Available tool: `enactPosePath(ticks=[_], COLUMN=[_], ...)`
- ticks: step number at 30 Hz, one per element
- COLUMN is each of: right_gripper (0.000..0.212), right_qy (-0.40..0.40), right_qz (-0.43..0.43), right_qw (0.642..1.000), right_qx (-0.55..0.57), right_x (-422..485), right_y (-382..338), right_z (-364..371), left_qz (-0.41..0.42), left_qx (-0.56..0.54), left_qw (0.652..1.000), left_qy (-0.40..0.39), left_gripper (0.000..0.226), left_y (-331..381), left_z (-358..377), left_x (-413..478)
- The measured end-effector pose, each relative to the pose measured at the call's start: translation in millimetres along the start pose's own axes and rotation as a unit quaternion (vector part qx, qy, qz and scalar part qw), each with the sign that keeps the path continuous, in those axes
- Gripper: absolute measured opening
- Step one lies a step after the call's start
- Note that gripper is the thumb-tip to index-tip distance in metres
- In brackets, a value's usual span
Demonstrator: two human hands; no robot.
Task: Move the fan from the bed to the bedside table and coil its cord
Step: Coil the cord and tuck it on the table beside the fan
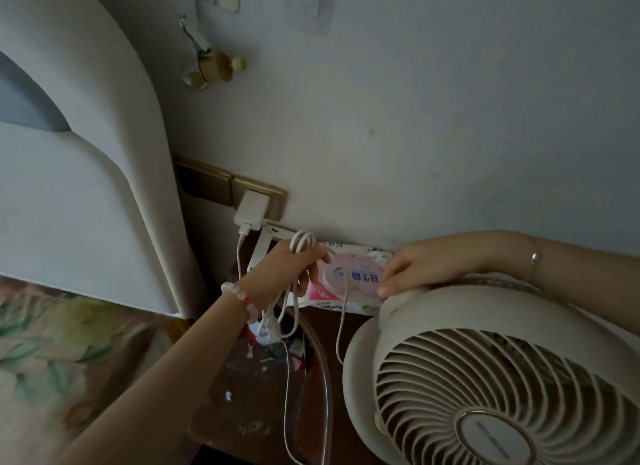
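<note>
A cream round fan (485,378) stands on the dark wooden bedside table (242,395) at the lower right, its grille facing me. My right hand (412,270) rests on the fan's top back edge, fingers curled on the housing. My left hand (287,270) holds several loops of the white cord (303,242) above the table's back edge. Loose cord hangs from that hand down past the table front, and one strand runs to the fan. The bed (52,343) with a floral sheet lies at the lower left.
A white charger (251,210) sits in a brass wall socket (263,194) just left of my left hand. A pink wet-wipe pack (349,284) lies against the wall. A padded headboard (86,187) stands left. Small clutter and a clear tray rim (322,360) occupy the table.
</note>
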State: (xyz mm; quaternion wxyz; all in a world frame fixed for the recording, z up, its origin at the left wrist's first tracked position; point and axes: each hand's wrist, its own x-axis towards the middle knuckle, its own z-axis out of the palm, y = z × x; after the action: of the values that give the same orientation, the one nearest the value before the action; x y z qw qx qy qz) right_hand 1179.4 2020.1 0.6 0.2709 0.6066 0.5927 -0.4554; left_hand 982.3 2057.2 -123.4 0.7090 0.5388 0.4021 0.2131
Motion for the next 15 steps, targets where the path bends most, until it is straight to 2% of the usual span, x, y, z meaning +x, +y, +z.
enactPosePath(ticks=[2, 5, 6, 11, 15], right_gripper=[0.046, 0.019, 0.017, 0.032, 0.033], right_qy=[-0.002, -0.035, -0.045, -0.024, -0.01], right_qz=[0.036, 0.073, 0.081, 0.134, 0.135], right_qw=[0.999, 0.996, 0.995, 0.984, 0.986], right_qx=[-0.009, -0.03, -0.041, -0.118, -0.092], right_x=[6.5, 12.4, 14.7, 18.3, 10.4], right_y=[-10.3, -23.9, -26.3, -32.8, -29.5], right_z=[0.5, 3.3, 5.1, 11.4, 14.2], left_qz=[-0.001, -0.008, -0.011, -0.013, -0.021], left_qx=[-0.01, -0.025, -0.029, -0.026, -0.033], left_qw=[1.0, 0.999, 0.999, 0.998, 0.998], left_qy=[-0.023, -0.041, -0.045, -0.064, -0.055], left_gripper=[0.027, 0.028, 0.028, 0.027, 0.027], left_y=[-2.2, -6.1, -7.2, -8.4, -8.2], left_z=[-5.2, -10.5, -11.8, -17.6, -18.2], left_x=[0.2, 0.4, 0.7, 3.7, 5.8])
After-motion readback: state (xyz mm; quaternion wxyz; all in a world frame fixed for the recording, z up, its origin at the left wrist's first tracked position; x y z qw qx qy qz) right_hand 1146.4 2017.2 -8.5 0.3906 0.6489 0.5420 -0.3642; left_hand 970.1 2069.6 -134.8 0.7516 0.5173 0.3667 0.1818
